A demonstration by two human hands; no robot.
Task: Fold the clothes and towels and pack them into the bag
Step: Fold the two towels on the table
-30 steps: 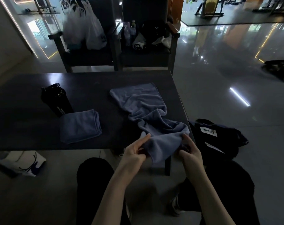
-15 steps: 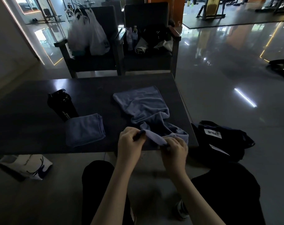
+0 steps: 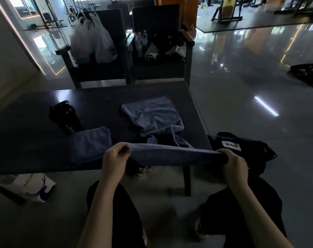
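A long blue-grey towel [image 3: 155,119] lies rumpled on the dark table [image 3: 36,140], its near end lifted off the front edge. My left hand [image 3: 116,158] pinches one near corner and my right hand [image 3: 232,163] grips the other, stretching that edge taut between them. A folded blue-grey towel [image 3: 89,144] rests on the table to the left. A black bag [image 3: 241,149] with a white label sits on the floor to the right of the table.
A black bottle [image 3: 64,117] stands behind the folded towel. Two dark armchairs [image 3: 162,68] beyond the table hold white plastic bags [image 3: 93,43], bottles and clothes. A white printed bag [image 3: 25,187] lies on the floor at the left. My knees are below.
My hands, close together on the towel's near end before, have moved apart, pulling its edge straight and raising it above the table's front edge.
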